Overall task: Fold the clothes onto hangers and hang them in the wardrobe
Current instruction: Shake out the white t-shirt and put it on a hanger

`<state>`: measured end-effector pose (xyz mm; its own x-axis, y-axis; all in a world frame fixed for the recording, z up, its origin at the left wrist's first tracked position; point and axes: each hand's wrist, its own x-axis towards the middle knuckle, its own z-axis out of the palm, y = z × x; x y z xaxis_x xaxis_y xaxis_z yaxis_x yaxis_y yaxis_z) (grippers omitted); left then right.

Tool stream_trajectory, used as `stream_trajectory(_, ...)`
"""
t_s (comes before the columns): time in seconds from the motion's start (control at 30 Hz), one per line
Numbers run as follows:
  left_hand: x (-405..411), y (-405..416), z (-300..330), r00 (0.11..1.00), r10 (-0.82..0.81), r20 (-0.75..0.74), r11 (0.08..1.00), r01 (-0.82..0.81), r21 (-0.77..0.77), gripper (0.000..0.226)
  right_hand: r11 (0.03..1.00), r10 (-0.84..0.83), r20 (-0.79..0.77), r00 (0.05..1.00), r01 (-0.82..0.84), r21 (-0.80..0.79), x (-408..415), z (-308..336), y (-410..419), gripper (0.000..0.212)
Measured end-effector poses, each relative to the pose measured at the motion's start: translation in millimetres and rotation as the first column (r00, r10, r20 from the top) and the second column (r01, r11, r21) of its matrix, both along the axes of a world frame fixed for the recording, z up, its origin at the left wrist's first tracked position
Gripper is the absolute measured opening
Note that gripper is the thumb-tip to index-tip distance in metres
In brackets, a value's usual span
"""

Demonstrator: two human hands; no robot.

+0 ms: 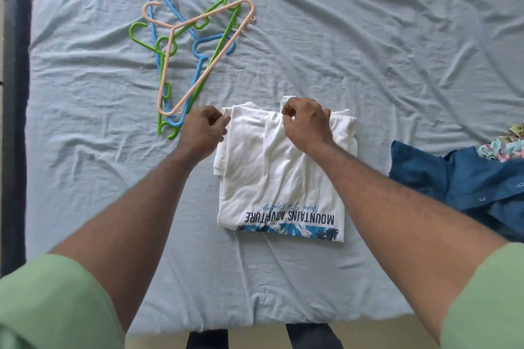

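A white T-shirt [279, 176], folded into a rough rectangle, was laid on the light blue bedsheet [368, 51] near the middle of the bed, its printed band with the words "MOUNTAINS ADVENTURE" turned toward the near edge and read upside down. The far left corner of the folded shirt was pinched by the left hand [202, 129], whose fingers were curled around the fabric edge. The far edge of the shirt, close to a small label [287, 99] that stuck out beyond it, was gripped by the right hand [307, 119], the fingertips being drawn together on a fold of cloth. The two hands were held apart, each at its own part of the shirt's far edge. A loose pile of plastic hangers [188, 56], in blue, green and pale peach, was seen on the sheet to the far left of the shirt, the nearest hook ends lying just beside the left hand. A dark blue buttoned garment [465, 184] was spread at the right edge of the bed, and a floral patterned cloth [507, 144] was partly seen beyond it. Green sleeves [54, 303] were visible on both arms.
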<state>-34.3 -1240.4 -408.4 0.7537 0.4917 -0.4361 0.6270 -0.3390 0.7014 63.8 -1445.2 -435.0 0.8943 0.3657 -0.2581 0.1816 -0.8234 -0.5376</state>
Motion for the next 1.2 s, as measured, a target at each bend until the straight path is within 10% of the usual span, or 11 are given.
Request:
stream_trajectory(0.53, -38.5, 134.5, 7.3, 0.999, 0.022, -0.033, 0.998, -0.024, -0.057, 0.021, 0.98, 0.055, -0.111, 0.992, -0.032, 0.199, -43.3, -7.3, 190.8, 0.019)
stream_trajectory(0.7, -53.4, 165.7, 9.8, 0.998, 0.056, -0.041, 0.99, -0.06, -0.126, 0.019, 0.959, -0.14, -0.271, 0.952, 0.199, 0.202, -45.8, -3.6, 269.9, 0.027)
stream_trajectory(1.2, -116.0, 183.1, -5.7, 0.986, 0.127, -0.112, 0.944, -0.155, -0.29, 0.02, 0.937, -0.342, -0.207, 0.917, 0.315, -0.151, -65.2, -12.5, 309.4, 0.026)
